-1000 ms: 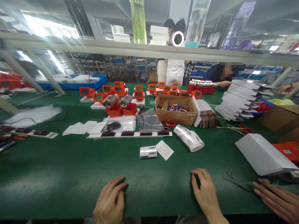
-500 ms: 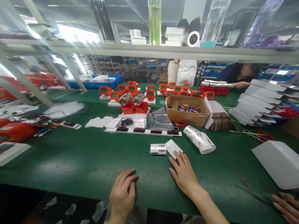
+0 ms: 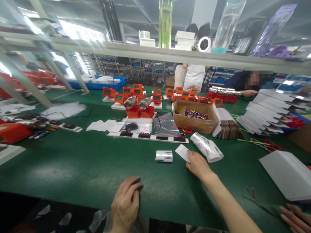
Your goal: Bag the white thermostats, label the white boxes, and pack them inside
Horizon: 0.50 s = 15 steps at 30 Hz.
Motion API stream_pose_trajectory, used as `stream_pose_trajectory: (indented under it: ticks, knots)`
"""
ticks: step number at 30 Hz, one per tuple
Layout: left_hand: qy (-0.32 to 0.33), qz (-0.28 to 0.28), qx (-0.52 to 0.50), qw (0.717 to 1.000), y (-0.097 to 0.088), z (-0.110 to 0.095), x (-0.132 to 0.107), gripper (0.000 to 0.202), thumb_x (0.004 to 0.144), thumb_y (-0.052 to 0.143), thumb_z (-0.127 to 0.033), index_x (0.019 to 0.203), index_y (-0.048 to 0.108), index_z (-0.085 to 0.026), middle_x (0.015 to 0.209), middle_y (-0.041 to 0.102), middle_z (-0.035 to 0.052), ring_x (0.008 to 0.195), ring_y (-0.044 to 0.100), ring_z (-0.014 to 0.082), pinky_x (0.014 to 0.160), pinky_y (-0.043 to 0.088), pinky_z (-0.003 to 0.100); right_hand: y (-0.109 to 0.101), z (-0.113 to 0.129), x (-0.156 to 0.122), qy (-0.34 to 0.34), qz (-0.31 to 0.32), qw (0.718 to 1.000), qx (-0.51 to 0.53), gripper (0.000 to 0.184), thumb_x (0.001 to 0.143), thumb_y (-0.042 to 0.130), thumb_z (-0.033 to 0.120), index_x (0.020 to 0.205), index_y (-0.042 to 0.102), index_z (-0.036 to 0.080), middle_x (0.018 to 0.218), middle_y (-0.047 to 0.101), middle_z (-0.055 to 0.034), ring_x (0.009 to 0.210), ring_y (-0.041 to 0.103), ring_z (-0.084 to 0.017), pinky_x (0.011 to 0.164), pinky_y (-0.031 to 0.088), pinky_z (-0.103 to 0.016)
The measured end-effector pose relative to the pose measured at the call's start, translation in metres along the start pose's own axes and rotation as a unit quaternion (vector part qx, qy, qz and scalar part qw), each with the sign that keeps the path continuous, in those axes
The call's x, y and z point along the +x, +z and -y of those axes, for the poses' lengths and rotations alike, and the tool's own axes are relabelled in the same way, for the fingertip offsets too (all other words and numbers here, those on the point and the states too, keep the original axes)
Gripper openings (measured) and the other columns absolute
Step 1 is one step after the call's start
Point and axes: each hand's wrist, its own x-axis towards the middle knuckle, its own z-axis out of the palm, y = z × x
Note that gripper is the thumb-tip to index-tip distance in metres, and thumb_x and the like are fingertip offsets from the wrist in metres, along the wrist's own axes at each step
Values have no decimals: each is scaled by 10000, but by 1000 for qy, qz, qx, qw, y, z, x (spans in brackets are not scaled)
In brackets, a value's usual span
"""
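My right hand (image 3: 198, 164) pinches the lower right edge of a small white printed paper slip (image 3: 182, 152) above the green table (image 3: 85, 168). Just left of the slip lies a small roll of labels (image 3: 164, 156). A larger curled strip of labels (image 3: 207, 147) rests to the right, behind my fingers. My left hand (image 3: 126, 202) lies on the table near its front edge, fingers loosely stretched and slightly bent, holding nothing.
Behind lie a white strip with black-and-red switches (image 3: 162, 138), a cardboard box (image 3: 194, 126) of small batteries and several orange-framed devices (image 3: 156, 98). White boxes (image 3: 286, 171) stand at right. Another person's hand (image 3: 295, 216) is at the lower right corner, near loose wires (image 3: 257, 202).
My right hand has closed from spread fingers onto the paper slip and shifted right. The slip has turned. My left hand has stayed nearly in place.
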Motion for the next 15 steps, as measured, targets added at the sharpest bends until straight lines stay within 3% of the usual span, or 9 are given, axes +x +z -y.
stream_pose_trajectory:
  ticks: [3, 8, 12, 15]
  knots:
    - [-9, -5, 6, 1000, -1, -3, 0, 235, 880, 445, -78, 890, 633, -218, 1054, 653, 28, 1056, 569, 216, 914, 474, 403, -2, 4, 12, -16, 27, 999, -33, 420, 861, 559, 125, 1272, 484, 81, 1002, 665, -106, 916, 647, -223, 826, 508, -384]
    - [-40, -11, 15, 999, -5, -12, 0, 283, 856, 403, -41, 848, 620, -222, 1025, 670, 15, 1054, 578, 206, 876, 518, 379, 13, 12, 15, -40, 9, 997, -67, 427, 820, 492, 28, 1244, 497, -24, 941, 658, -232, 895, 669, -329, 727, 516, -388]
    - [-49, -19, 10, 999, -5, -16, 0, 300, 832, 390, -25, 834, 614, -224, 1007, 679, 12, 1039, 599, 201, 861, 543, 371, 27, 5, 15, -31, -15, 996, -83, 424, 857, 292, -44, 1182, 555, 26, 935, 664, -231, 877, 681, -322, 685, 523, -388]
    - [-44, -33, 5, 998, -7, -17, 1, 308, 812, 382, -14, 815, 611, -220, 987, 685, 21, 1014, 619, 203, 837, 558, 365, 29, -7, 12, -22, -23, 996, -80, 446, 864, 268, -42, 1158, 577, 88, 996, 678, -199, 888, 686, -294, 675, 535, -376]
